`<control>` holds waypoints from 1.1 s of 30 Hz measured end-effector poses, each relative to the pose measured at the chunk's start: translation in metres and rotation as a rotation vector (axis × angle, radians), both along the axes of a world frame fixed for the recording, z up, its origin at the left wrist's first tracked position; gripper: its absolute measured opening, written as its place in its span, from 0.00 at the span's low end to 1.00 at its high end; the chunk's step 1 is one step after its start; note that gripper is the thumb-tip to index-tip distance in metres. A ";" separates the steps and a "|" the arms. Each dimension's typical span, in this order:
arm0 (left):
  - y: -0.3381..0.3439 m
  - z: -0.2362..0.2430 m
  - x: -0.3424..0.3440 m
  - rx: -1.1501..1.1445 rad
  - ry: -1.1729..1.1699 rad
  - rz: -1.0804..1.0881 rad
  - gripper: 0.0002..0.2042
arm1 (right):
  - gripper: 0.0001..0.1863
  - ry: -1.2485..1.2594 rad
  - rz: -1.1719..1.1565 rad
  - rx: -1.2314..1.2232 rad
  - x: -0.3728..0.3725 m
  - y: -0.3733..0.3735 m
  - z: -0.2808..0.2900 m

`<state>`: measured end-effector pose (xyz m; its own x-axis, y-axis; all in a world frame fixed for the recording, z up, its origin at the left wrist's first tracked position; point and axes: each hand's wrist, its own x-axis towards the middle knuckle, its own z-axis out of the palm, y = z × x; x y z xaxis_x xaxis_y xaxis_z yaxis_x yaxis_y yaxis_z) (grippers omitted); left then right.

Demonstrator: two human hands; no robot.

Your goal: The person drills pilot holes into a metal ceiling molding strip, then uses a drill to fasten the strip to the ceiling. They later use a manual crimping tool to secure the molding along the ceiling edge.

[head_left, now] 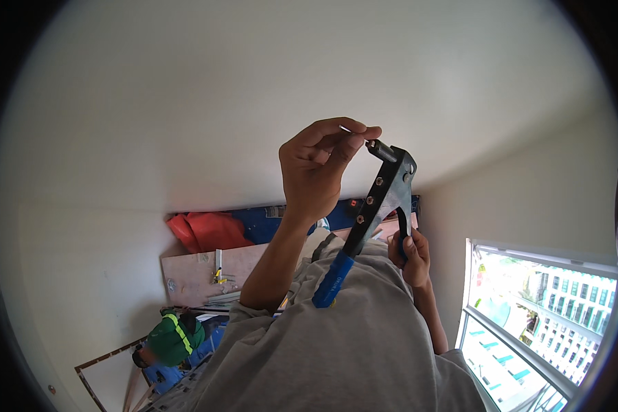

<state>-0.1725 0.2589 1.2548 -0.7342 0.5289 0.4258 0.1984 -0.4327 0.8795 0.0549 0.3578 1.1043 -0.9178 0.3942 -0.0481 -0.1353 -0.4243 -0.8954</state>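
Note:
A hand riveter [384, 196], black with blue grips, stands tilted in front of my chest. My right hand [412, 257] is closed around one of its handles. The other handle, ending in a blue grip [333, 280], hangs free and spread away from the first. Several spare nosepieces [369, 200] sit along the black body. Up at the tool's nose [380, 149], my left hand [316, 165] pinches a thin silver rivet [346, 128] between thumb and fingers. Its lower part meets or nearly meets the nose; my fingertips hide exactly where.
A pale smooth wall or ceiling surface [220, 103] fills the upper view. At right is a window [542, 316]. Below left lie a red cloth [206, 232], a wooden board [192, 275] and a yellow-handled tool [218, 276]. A person in a green top [175, 340] is at lower left.

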 end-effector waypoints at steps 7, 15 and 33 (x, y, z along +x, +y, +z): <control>0.000 -0.011 -0.001 0.059 -0.068 0.009 0.07 | 0.20 -0.006 0.038 -0.084 -0.005 -0.009 0.000; -0.018 -0.008 -0.006 -0.114 -0.231 -0.110 0.13 | 0.21 -0.103 0.010 -0.003 -0.009 -0.015 0.001; -0.112 0.289 -0.007 -0.860 0.803 0.071 0.43 | 0.26 0.766 0.045 0.000 -0.182 -0.058 0.206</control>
